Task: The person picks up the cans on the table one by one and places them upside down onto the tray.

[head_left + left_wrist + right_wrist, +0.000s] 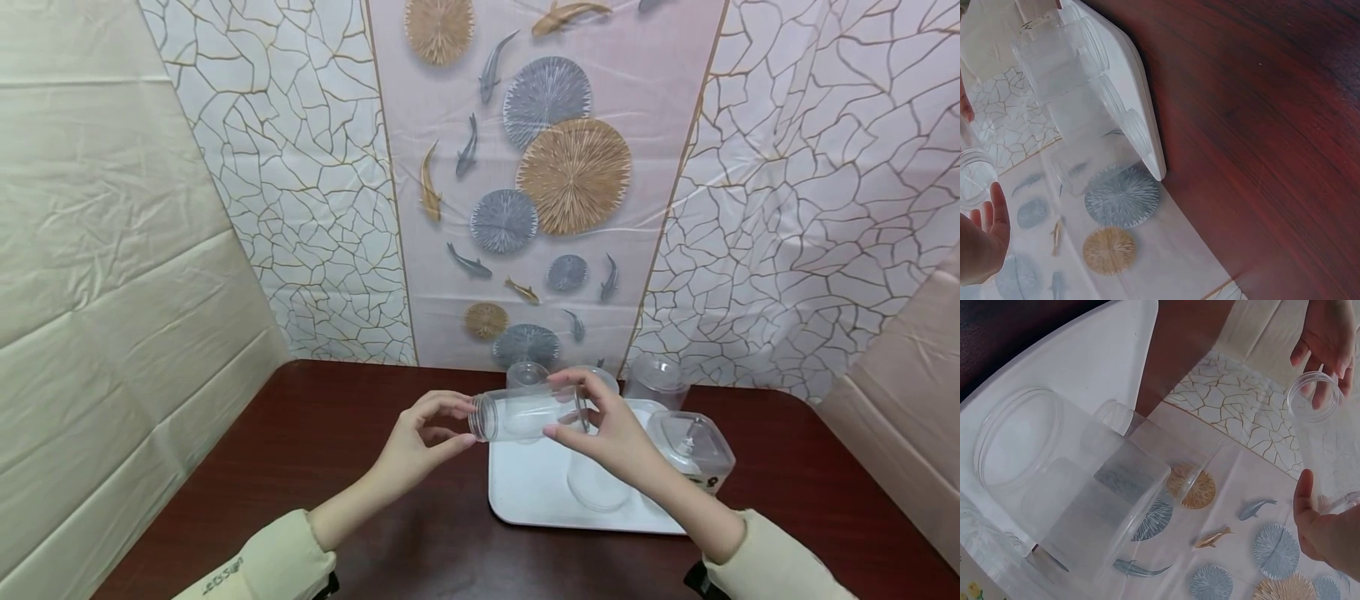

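Note:
A clear plastic jar [525, 414] lies sideways in the air between my two hands, above the white tray's left part. My left hand [429, 435] is at its threaded mouth, thumb below and fingers above. On the opposite side, my right hand [603, 427] grips the jar near its base, the thumb in front and fingers over the top. In the right wrist view the jar's round mouth [1314, 397] faces the left hand's fingers. The left wrist view catches only part of the jar [975, 178], with left fingertips at its rim.
On the white tray [525, 504] stand several clear containers, including a large one [1079, 481] and a squarish one [693, 446] at the right. A round clear rim [600, 492] shows toward the tray's front. Dark red-brown table [337, 467] surrounds the tray; patterned cloth [517, 275] hangs behind.

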`<state>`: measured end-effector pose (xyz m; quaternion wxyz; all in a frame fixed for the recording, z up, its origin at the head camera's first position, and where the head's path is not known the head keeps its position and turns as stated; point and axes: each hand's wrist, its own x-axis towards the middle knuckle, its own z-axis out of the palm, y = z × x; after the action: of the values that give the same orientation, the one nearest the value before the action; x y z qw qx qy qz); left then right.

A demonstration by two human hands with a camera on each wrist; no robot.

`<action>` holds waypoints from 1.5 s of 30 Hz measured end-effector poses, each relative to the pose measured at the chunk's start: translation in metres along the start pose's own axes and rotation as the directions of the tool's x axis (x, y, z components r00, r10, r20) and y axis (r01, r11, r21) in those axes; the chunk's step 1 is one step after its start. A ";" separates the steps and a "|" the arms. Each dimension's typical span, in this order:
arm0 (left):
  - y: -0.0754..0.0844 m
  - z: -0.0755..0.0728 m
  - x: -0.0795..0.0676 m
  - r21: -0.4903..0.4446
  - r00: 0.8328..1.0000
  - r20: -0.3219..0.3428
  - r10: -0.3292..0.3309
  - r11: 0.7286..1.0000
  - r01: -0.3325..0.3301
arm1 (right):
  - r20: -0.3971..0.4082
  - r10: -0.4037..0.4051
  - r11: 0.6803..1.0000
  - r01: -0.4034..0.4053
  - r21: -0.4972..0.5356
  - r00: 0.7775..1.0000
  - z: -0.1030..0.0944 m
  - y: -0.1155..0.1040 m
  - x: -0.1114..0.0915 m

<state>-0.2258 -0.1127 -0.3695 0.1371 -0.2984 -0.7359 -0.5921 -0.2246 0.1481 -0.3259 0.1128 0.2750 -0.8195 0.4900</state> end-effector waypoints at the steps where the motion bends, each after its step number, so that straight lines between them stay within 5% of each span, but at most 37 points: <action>1: 0.000 -0.001 0.000 0.004 1.000 0.002 -0.003 1.000 0.003 | -0.003 -0.001 1.000 0.001 -0.008 1.000 0.000 0.000 0.000; 20: -0.008 -0.020 -0.008 0.058 0.999 -0.031 -0.020 0.998 0.022 | -0.009 -0.025 1.000 0.025 0.001 1.000 0.001 0.008 0.004; 33: -0.014 -0.026 -0.010 0.093 0.998 -0.060 -0.013 0.996 0.019 | 0.026 -0.006 0.996 0.008 -0.089 1.000 0.003 0.010 0.006; 45: -0.015 -0.028 -0.011 0.104 0.998 -0.064 -0.028 0.994 0.035 | 0.039 -0.081 0.980 0.086 -0.177 0.996 0.008 0.017 0.012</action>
<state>-0.2307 -0.1441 -0.3803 0.1661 -0.2606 -0.7660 -0.5637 -0.2431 0.1430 -0.3371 0.1446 0.3055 -0.8495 0.4051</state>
